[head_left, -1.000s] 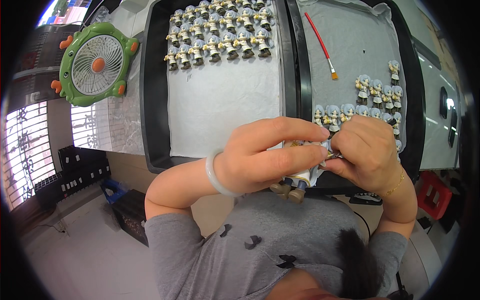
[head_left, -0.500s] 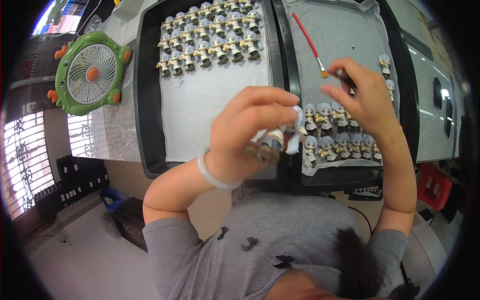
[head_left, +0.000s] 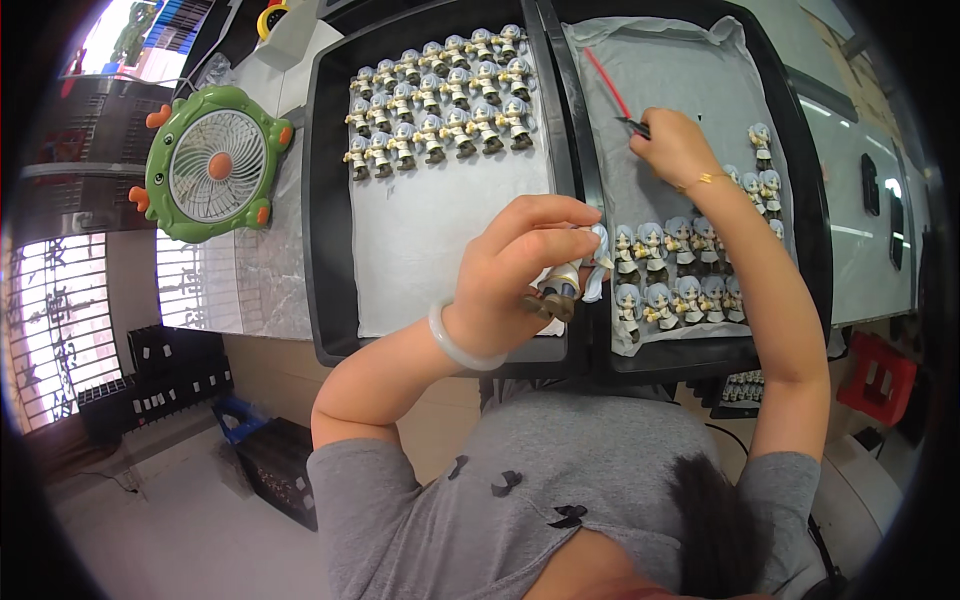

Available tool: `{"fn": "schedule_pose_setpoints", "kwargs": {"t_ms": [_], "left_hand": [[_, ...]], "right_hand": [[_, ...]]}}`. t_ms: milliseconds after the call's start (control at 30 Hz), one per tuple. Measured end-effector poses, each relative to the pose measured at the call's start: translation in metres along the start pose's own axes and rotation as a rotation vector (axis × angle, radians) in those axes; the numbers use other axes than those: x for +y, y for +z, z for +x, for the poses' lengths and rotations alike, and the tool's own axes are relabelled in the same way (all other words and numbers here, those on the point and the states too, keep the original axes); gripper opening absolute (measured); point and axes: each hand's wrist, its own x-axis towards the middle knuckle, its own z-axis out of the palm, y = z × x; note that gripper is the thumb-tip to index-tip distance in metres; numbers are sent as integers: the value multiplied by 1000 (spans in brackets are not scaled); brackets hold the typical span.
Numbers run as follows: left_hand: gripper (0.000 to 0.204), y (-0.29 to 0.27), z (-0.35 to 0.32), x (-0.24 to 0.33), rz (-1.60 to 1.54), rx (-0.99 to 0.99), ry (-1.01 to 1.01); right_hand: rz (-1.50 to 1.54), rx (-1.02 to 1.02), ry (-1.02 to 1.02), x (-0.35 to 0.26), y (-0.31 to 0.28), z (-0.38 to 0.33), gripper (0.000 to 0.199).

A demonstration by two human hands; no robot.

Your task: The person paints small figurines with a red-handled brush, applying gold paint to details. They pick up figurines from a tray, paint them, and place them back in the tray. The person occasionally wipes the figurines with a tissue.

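Observation:
In my left hand (head_left: 520, 255), raised over the near edges of the two trays, is a small figurine (head_left: 563, 285) with pale blue-grey hair, white clothes and brown boots. My fingers close around its head and body, so its front is partly hidden. My right hand (head_left: 672, 145) is closed low over the right tray (head_left: 655, 365). A small dark tool (head_left: 632, 126) sticks out at its fingertips; its kind cannot be made out. That tool crosses the red handle of a paintbrush (head_left: 606, 80), whose lower end is hidden there.
Rows of matching figurines (head_left: 430, 100) lie at the far end of the left tray (head_left: 335, 220). More figurines (head_left: 687, 300) fill the right tray's near part and right side. A green fan (head_left: 220, 165) stands at far left. A red stool (head_left: 875, 380) is at lower right.
My right hand has moved left and away from me, to the paintbrush, and its fingers have closed. The left hand still holds the figurine. The whole view has shifted slightly.

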Motion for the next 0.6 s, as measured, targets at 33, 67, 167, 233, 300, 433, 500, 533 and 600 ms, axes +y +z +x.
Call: {"fn": "schedule_pose_setpoints", "kwargs": {"t_ms": [33, 67, 167, 233, 300, 433, 500, 533, 600], "left_hand": [[48, -1, 0, 1, 7, 7, 3], [48, -2, -3, 0, 23, 25, -1], [33, -2, -9, 3, 7, 99, -79], [31, -2, -4, 3, 81, 104, -39], [30, -5, 0, 6, 153, 74, -35], [32, 0, -1, 4, 215, 44, -85], [38, -2, -5, 1, 246, 24, -96], [38, -3, -5, 0, 243, 32, -90], [40, -4, -2, 1, 229, 33, -71]], "right_hand": [[262, 3, 20, -3, -15, -6, 21], [521, -6, 27, -15, -39, -17, 18], [1070, -31, -97, -50, -99, -65, 12], [1179, 116, -222, -64, -107, -99, 9], [1072, 71, -535, -64, -99, -101, 8], [809, 132, -535, -57, -90, -98, 11], [882, 189, -473, -54, -96, -100, 13], [832, 194, -632, -63, -96, -98, 10], [817, 83, -433, -61, -91, -93, 8]]}}
